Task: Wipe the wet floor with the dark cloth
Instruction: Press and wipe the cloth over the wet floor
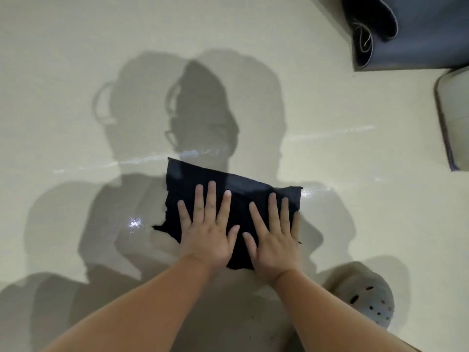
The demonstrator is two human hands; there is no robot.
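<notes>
A dark cloth [203, 175] lies flat on the pale floor [76, 59] in the middle of the view. My left hand [206, 229] presses on its left half with straight, spread fingers. Beside it, my right hand [272, 235] presses on the right half the same way. Thin wet streaks [142, 160] glint on the floor just beyond the cloth, and a wet patch [134, 223] shines to its left. Another shiny spot [314, 191] shows at the cloth's right corner.
A dark blue fabric object [411, 31] stands at the top right. A pale object with a dark rim [454, 118] sits at the right edge. A grey perforated shoe [368, 298] is at the lower right. Shadows of the person fall across the floor.
</notes>
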